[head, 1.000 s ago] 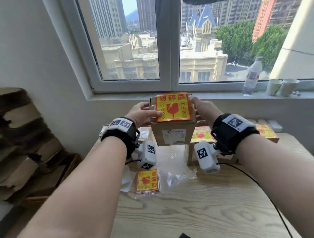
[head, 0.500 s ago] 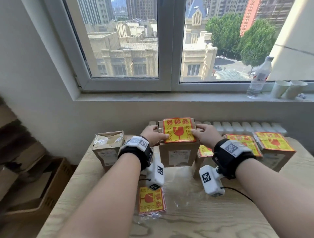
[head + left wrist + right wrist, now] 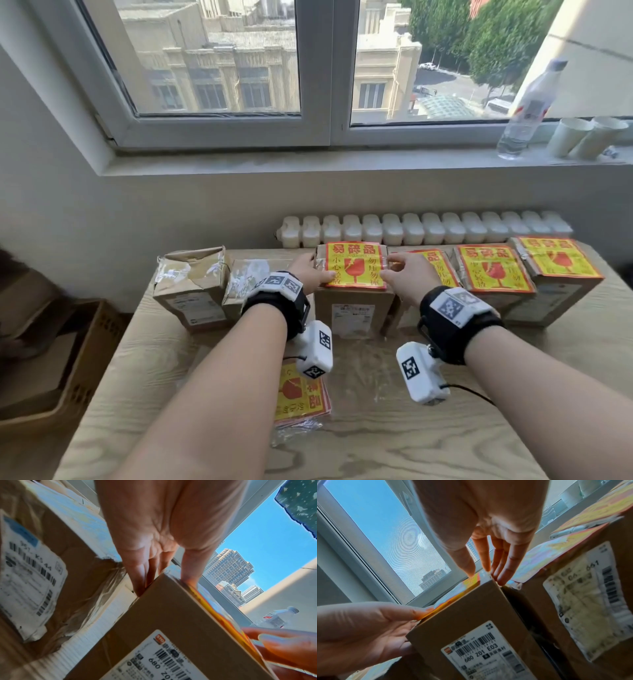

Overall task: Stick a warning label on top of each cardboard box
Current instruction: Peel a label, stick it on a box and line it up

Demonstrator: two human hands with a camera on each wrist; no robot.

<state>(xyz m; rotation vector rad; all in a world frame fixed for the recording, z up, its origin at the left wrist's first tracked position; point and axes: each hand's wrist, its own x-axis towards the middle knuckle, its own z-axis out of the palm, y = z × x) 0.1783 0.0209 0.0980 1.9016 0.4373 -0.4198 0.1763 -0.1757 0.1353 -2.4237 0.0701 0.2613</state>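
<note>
A cardboard box [image 3: 354, 308] with a yellow-and-red warning label [image 3: 354, 263] on top stands on the wooden table [image 3: 428, 445], in a row of boxes. My left hand [image 3: 308, 274] grips its upper left edge, thumb on top and fingers down the side [image 3: 164, 580]. My right hand [image 3: 399, 277] pinches the upper right edge, thumb on the label and straight fingers in the gap beside the neighbouring box [image 3: 485, 573]. Three labelled boxes [image 3: 493, 274] stand to the right. Two unlabelled, taped boxes [image 3: 191, 287] stand to the left.
A stack of spare labels [image 3: 301, 394] in clear plastic lies on the table in front of the boxes. A white radiator [image 3: 424, 228] runs behind the row. On the windowsill stand a bottle [image 3: 527, 109] and paper cups [image 3: 582, 137]. Flattened cardboard [image 3: 51, 359] lies at the left.
Both hands have lowered the labelled box from in front of the window onto the table, into the row between the unlabelled and labelled boxes. The head view has tilted down.
</note>
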